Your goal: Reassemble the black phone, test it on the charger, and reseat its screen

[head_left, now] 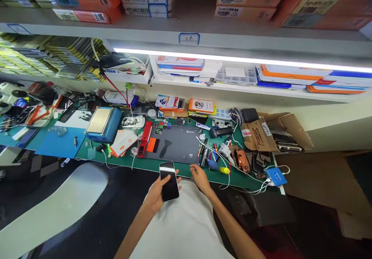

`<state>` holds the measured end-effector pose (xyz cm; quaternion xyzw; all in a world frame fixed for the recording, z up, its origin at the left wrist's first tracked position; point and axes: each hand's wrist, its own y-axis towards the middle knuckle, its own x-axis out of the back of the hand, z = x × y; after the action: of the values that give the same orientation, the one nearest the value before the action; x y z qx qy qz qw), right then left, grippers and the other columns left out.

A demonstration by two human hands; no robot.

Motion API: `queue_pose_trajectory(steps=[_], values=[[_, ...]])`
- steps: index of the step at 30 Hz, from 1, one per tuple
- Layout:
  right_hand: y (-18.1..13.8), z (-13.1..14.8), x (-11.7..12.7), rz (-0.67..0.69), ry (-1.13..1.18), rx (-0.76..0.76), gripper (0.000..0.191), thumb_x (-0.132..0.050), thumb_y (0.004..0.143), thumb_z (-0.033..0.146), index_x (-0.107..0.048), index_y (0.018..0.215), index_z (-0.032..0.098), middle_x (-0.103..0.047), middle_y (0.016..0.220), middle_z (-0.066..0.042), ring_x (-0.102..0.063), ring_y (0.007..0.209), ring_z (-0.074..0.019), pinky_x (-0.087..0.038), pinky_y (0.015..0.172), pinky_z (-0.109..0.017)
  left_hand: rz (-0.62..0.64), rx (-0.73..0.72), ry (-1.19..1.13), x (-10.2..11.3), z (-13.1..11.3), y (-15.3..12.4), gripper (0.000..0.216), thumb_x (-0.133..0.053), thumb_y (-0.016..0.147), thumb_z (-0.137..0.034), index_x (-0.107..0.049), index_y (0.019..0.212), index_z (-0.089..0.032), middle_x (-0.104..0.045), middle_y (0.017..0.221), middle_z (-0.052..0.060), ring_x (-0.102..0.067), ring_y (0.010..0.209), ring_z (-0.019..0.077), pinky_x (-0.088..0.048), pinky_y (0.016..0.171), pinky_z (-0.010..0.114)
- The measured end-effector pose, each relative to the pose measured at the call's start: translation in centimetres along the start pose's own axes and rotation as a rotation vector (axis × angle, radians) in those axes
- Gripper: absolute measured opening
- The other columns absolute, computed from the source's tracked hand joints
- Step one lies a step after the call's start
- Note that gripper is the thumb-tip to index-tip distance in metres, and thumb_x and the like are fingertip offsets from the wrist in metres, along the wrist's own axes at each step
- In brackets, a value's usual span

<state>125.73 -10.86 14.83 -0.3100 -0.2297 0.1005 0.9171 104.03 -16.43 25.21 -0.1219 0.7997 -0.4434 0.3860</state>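
My left hand (156, 194) is closed around a black smartphone (169, 180), dark screen facing up, held over my lap just in front of the bench edge. My right hand (200, 177) hovers beside the phone with its fingers spread and nothing in them, close to the front edge of the green bench mat (186, 168). Beyond both hands lies a grey work mat (180, 144) carrying a black spudger-like tool (165, 148) and an orange-and-black card (152, 145).
A blue heating plate (103, 124) stands left of the grey mat, beside a long red device (144, 139). Pens, tweezers, white cables and a yellow-tipped tool clutter the right. An open cardboard box (276, 133) sits far right. Shelves above hold boxes. A white chair back (55, 204) is at the left.
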Motion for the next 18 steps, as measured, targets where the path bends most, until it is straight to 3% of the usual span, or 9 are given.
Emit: queue_pose_trajectory(steps=[5,9,13,18], values=[[4.4,0.6,3.5,-0.093,-0.081,0.088,0.037,-0.067,0.102,0.04,-0.063,0.133,0.018,-0.067,0.132,-0.01,-0.069,0.11,-0.0236,-0.061,0.093,-0.045,-0.017,-0.058,0.019,-0.8,2.2,0.3,0.045,-0.076,0.097,-0.033,-0.064,0.138,-0.018,-0.071,0.141,0.017,-0.076,0.112,0.0284,-0.061,0.095,0.04],[9.0,2.2,5.4,-0.206,-0.168,0.146,0.038,-0.067,0.102,0.039,-0.063,0.134,0.019,-0.065,0.136,-0.01,-0.068,0.114,-0.0248,-0.06,0.096,-0.047,-0.027,-0.069,0.033,-1.0,3.4,0.6,0.049,-0.08,0.094,-0.04,-0.066,0.135,-0.019,-0.073,0.137,0.015,-0.076,0.108,0.0252,-0.059,0.092,0.035],[13.1,3.9,5.7,-0.283,-0.26,0.145,0.037,-0.067,0.102,0.039,-0.063,0.134,0.02,-0.064,0.137,-0.01,-0.067,0.115,-0.0249,-0.059,0.097,-0.047,-0.029,-0.075,0.027,-1.3,4.6,0.4,0.057,-0.081,0.092,-0.044,-0.064,0.14,-0.021,-0.074,0.136,0.015,-0.075,0.109,0.0262,-0.057,0.092,0.036],[15.5,5.1,5.2,-0.315,-0.334,0.128,0.038,-0.067,0.102,0.039,-0.063,0.134,0.019,-0.065,0.136,-0.01,-0.068,0.115,-0.025,-0.059,0.096,-0.047,-0.046,-0.07,0.004,-1.3,5.3,1.0,0.057,-0.082,0.09,-0.048,-0.066,0.137,-0.021,-0.074,0.136,0.015,-0.074,0.112,0.0287,-0.056,0.092,0.039]])
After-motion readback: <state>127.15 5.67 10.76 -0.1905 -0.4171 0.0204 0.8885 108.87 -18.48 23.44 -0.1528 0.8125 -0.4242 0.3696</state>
